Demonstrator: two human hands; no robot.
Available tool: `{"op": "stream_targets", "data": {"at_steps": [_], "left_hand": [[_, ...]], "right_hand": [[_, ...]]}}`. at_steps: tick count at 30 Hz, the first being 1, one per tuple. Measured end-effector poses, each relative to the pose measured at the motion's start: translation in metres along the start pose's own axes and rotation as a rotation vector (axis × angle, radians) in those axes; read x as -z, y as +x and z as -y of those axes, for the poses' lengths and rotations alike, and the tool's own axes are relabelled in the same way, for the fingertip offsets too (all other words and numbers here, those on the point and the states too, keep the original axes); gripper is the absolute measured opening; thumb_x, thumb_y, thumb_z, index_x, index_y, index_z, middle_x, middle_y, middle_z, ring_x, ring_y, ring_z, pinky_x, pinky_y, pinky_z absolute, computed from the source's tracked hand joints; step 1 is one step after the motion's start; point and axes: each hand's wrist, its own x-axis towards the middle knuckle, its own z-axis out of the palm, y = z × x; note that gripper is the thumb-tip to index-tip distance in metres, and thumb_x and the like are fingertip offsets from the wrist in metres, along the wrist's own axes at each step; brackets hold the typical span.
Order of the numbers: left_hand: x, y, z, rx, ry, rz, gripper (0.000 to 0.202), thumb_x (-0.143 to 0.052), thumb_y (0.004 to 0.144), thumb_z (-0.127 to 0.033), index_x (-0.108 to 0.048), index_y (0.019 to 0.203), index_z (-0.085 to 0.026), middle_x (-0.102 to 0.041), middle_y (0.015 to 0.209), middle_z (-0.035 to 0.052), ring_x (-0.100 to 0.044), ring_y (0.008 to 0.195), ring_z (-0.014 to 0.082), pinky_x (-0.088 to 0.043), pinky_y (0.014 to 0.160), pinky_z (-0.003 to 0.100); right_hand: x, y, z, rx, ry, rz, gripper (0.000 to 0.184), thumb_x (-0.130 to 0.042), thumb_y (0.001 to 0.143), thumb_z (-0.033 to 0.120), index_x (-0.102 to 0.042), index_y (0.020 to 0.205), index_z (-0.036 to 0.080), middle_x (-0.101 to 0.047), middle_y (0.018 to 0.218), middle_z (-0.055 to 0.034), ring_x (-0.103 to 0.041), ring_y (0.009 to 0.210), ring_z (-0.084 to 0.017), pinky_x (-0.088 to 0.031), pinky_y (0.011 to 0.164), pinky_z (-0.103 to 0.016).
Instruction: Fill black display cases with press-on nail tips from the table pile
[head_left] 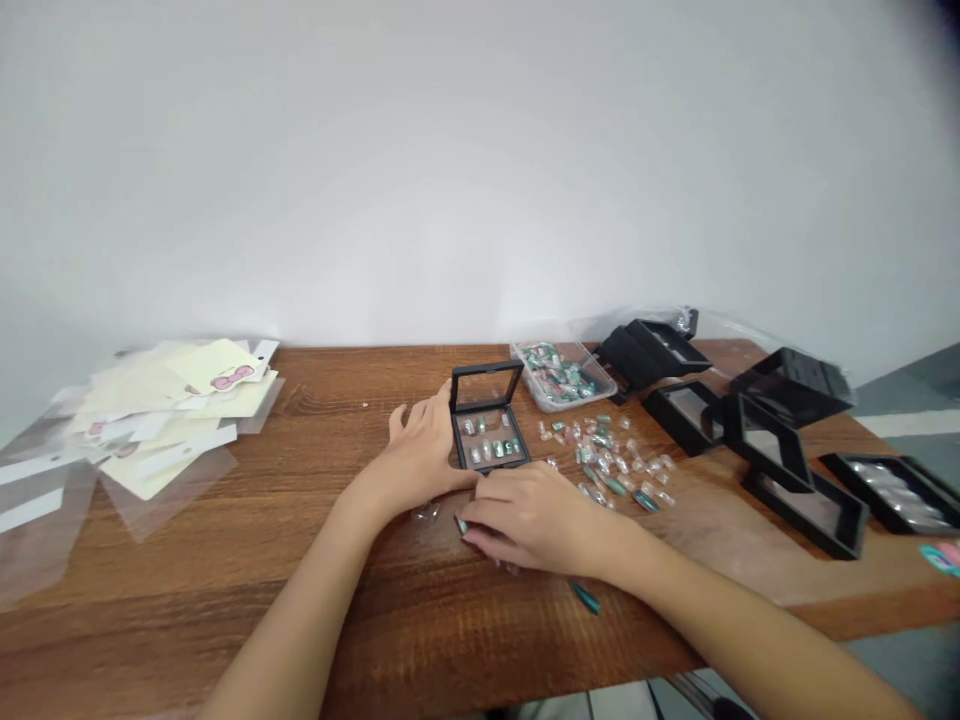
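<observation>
A small black display case (490, 452) stands with its windowed lid raised, and rows of green and clear press-on nails (501, 449) lie inside it. My left hand (420, 447) grips the case's left side, fingers along the edge and thumb at the front corner. Just in front of the case, my right hand (529, 515) pinches a small green press-on nail (460, 525) between its fingertips. Loose clear nails (425, 512) lie under my left wrist, partly hidden. Nearer the table edge is a dark green pointed nail (585, 597).
Right of the case are scattered loose nails (611, 460) and a clear plastic tub (559, 403) full of nails. Several black cases (772, 440) stand open farther right, one holding pale nails (892, 493). Cream cards and clear sleeves (172, 410) are piled at left. A wall rises behind the table.
</observation>
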Motion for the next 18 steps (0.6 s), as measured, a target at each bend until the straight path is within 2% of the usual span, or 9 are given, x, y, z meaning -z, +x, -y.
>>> {"op": "stream_targets", "data": {"at_steps": [4, 7, 12, 18], "left_hand": [[0.001, 0.0, -0.001, 0.007, 0.0, 0.05, 0.113, -0.067, 0.075, -0.053, 0.008, 0.155, -0.023, -0.029, 0.156, 0.0172, -0.026, 0.144, 0.0361, -0.009, 0.114, 0.06], [0.002, 0.0, 0.0, 0.003, 0.011, 0.082, 0.119, -0.07, 0.072, -0.056, 0.008, 0.155, -0.021, -0.032, 0.154, 0.0191, -0.026, 0.143, 0.0365, -0.009, 0.115, 0.059], [0.001, -0.001, 0.001, -0.019, 0.022, 0.086, 0.12, -0.071, 0.072, -0.058, 0.006, 0.155, -0.02, -0.037, 0.149, 0.0197, -0.028, 0.142, 0.037, -0.011, 0.115, 0.058], [0.0, -0.002, 0.001, -0.038, 0.02, 0.09, 0.119, -0.071, 0.072, -0.058, 0.006, 0.155, -0.022, -0.032, 0.153, 0.0191, -0.025, 0.143, 0.0378, -0.009, 0.116, 0.061]], "right_hand": [[0.015, -0.005, -0.02, -0.086, 0.035, -0.176, 0.02, -0.054, 0.097, 0.028, -0.071, 0.102, 0.019, -0.069, 0.08, -0.0011, -0.061, 0.07, -0.013, -0.04, 0.06, -0.025], [0.018, -0.009, -0.037, -0.218, 0.04, -0.239, 0.02, -0.056, 0.096, 0.027, -0.071, 0.105, 0.016, -0.068, 0.08, -0.0027, -0.061, 0.071, -0.014, -0.042, 0.064, -0.025], [0.012, -0.011, -0.054, -0.388, 0.017, -0.167, 0.021, -0.057, 0.097, 0.028, -0.072, 0.106, 0.017, -0.068, 0.082, -0.0028, -0.062, 0.075, -0.015, -0.042, 0.069, -0.025], [0.008, -0.009, -0.053, -0.488, -0.019, -0.075, 0.02, -0.058, 0.096, 0.03, -0.074, 0.103, 0.021, -0.07, 0.083, -0.0014, -0.063, 0.076, -0.016, -0.039, 0.066, -0.026]]}}
